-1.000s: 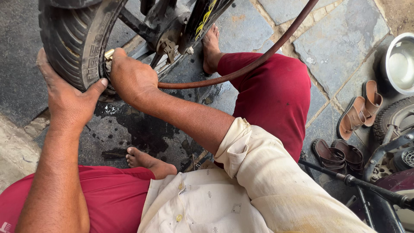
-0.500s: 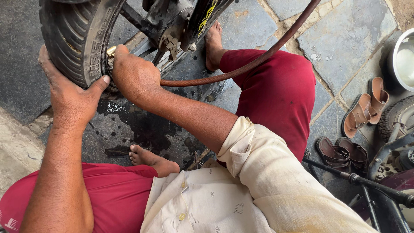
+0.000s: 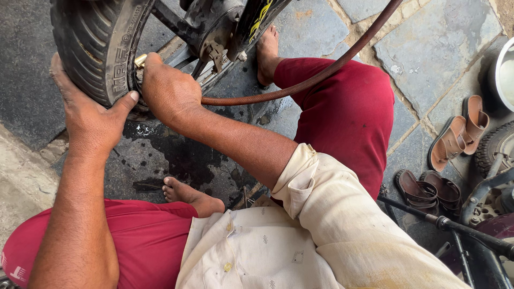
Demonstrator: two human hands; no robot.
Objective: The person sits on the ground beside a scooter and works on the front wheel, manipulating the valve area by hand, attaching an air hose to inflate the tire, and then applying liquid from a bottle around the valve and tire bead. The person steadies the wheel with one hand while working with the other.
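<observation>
A black motorcycle tyre [image 3: 93, 45] fills the top left, with the wheel hub and chain parts [image 3: 217, 32] behind it. My left hand [image 3: 88, 115] grips the tyre's tread from below. My right hand [image 3: 168, 91] is closed on a brass air nozzle [image 3: 140, 60] pressed at the rim. A brown rubber hose [image 3: 321, 75] runs from that hand up to the top right. I squat in red trousers and a cream shirt, with both feet bare on the wet ground.
Wet dark stone lies under the wheel [image 3: 160, 160]. Two pairs of brown sandals [image 3: 455, 139] [image 3: 423, 190] sit on the paving at right. A metal bowl [image 3: 503, 69], a small tyre [image 3: 495, 147] and a black metal frame [image 3: 460, 227] crowd the right edge.
The view has shifted slightly; both hands keep the same hold on the tyre and nozzle. The hose has swayed a little.
</observation>
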